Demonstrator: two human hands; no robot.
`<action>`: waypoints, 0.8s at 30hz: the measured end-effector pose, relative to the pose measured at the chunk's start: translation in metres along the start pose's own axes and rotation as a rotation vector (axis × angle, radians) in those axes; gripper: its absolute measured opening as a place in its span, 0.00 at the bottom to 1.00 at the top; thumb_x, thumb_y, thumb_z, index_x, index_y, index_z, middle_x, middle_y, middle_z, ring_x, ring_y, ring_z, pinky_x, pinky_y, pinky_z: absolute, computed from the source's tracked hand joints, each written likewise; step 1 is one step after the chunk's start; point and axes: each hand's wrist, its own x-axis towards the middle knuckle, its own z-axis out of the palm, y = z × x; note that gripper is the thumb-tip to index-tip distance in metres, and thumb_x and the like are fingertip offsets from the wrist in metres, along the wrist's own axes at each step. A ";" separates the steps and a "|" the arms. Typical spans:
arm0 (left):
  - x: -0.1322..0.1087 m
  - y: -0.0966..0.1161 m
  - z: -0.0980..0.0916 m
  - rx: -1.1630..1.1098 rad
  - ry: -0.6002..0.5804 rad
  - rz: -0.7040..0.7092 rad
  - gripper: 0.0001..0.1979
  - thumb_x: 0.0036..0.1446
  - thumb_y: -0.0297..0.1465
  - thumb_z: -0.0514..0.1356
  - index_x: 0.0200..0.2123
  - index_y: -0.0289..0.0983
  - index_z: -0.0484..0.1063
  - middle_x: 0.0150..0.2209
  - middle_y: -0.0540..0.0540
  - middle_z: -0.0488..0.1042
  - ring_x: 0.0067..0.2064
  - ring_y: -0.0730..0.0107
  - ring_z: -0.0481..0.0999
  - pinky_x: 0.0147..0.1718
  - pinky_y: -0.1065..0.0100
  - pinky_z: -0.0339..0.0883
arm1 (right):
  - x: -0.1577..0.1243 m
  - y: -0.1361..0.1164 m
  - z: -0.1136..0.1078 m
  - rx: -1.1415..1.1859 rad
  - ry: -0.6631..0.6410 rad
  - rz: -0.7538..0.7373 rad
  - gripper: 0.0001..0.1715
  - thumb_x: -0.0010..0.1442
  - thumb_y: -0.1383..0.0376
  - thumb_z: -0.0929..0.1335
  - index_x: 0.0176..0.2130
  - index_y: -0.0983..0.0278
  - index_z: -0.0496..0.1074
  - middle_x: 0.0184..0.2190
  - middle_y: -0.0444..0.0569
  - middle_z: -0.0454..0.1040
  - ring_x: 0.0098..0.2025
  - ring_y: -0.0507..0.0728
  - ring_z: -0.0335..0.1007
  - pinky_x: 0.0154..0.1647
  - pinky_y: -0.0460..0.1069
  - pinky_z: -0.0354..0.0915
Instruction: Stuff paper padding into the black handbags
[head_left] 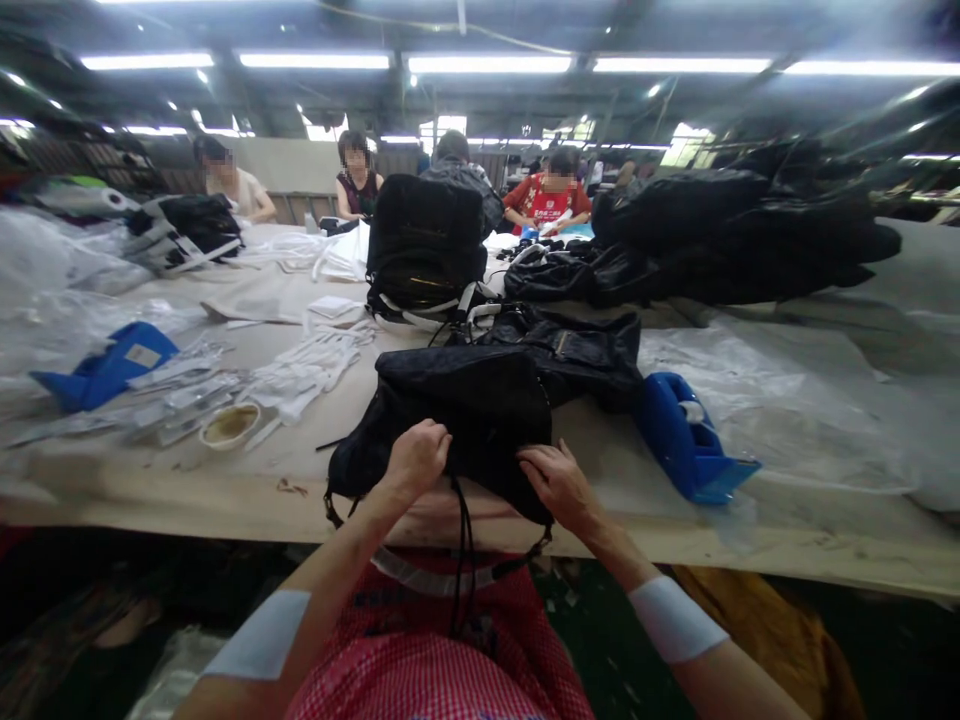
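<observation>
a bag factory floor; long worktable (787, 560) piled with black bags (720, 240); seated workers (546, 195)

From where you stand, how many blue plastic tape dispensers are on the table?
2. One blue dispenser sits right of the black bag that both hands grip. The other blue dispenser lies far left among clear plastic packets. More may be hidden under the piled bags.

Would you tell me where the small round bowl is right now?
In the head view, the small round bowl sits on the table left of the black bag, beside clear packets.
</observation>
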 end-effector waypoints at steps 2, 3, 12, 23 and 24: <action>0.016 0.029 0.013 0.046 -0.032 -0.080 0.15 0.65 0.35 0.53 0.38 0.35 0.77 0.43 0.34 0.75 0.45 0.53 0.76 0.45 0.58 0.67 | -0.006 -0.005 -0.001 0.030 0.088 -0.009 0.15 0.68 0.65 0.60 0.46 0.63 0.74 0.47 0.54 0.76 0.51 0.60 0.71 0.63 0.66 0.57; 0.023 0.041 0.021 0.058 -0.055 -0.112 0.14 0.64 0.37 0.55 0.39 0.34 0.76 0.44 0.32 0.74 0.45 0.50 0.76 0.44 0.57 0.67 | -0.011 -0.007 -0.001 0.036 0.111 -0.005 0.15 0.67 0.65 0.60 0.46 0.63 0.74 0.49 0.54 0.74 0.53 0.60 0.70 0.62 0.64 0.60; 0.060 0.037 0.067 -0.402 -0.093 -0.185 0.08 0.54 0.27 0.61 0.23 0.36 0.70 0.24 0.40 0.73 0.29 0.57 0.75 0.29 0.65 0.63 | -0.031 -0.011 0.018 0.057 0.070 0.149 0.21 0.63 0.71 0.61 0.54 0.70 0.72 0.61 0.62 0.64 0.64 0.64 0.60 0.65 0.59 0.61; 0.062 0.032 0.049 -0.905 -0.321 -0.544 0.13 0.44 0.34 0.64 0.33 0.32 0.76 0.29 0.39 0.79 0.30 0.60 0.79 0.22 0.70 0.67 | -0.051 0.090 -0.159 -0.124 0.765 0.379 0.19 0.66 0.58 0.60 0.42 0.63 0.77 0.46 0.52 0.76 0.50 0.59 0.72 0.55 0.53 0.66; 0.064 0.032 0.049 -0.921 -0.330 -0.570 0.13 0.45 0.34 0.64 0.33 0.32 0.76 0.29 0.38 0.80 0.30 0.60 0.79 0.23 0.70 0.68 | -0.057 0.115 -0.185 -0.161 0.839 0.483 0.21 0.67 0.59 0.59 0.45 0.66 0.76 0.45 0.55 0.77 0.47 0.60 0.73 0.52 0.54 0.68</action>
